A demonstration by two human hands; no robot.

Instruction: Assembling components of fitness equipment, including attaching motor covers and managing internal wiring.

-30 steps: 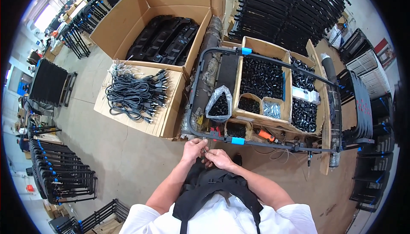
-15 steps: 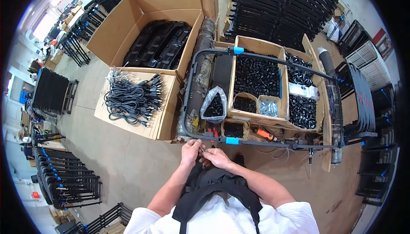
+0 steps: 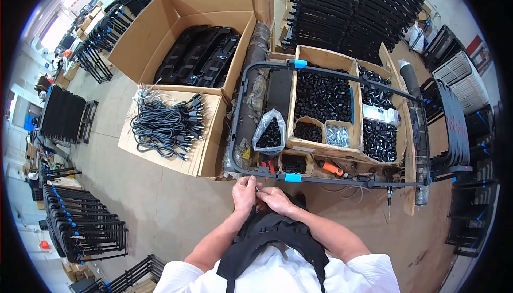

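My left hand (image 3: pixel 245 192) and my right hand (image 3: pixel 274 201) are close together at the near side of a black tubular frame (image 3: pixel 342 183), just below its front bar. The fingers of both are closed in a pinch around something small, thin and greyish between them. What it is I cannot make out, as the fingers cover most of it. A blue tape band (image 3: pixel 293 177) wraps the bar a little right of my hands. Behind that bar lie red-handled pliers (image 3: pixel 270 166) and a small carton of dark small parts (image 3: pixel 295 163).
The frame lies over wooden trays (image 3: pixel 291 98) of black plastic parts and a carton of silvery screws (image 3: pixel 337 136). A clear bag (image 3: pixel 269 133) and an orange power screwdriver (image 3: pixel 332 168) sit nearby. At left are bundled black cables (image 3: pixel 163 124) on cardboard and an open carton (image 3: pixel 144 42).
My left hand has shifted slightly right, closer to my right hand. The right hand has stayed almost in place, and the view has moved a little.
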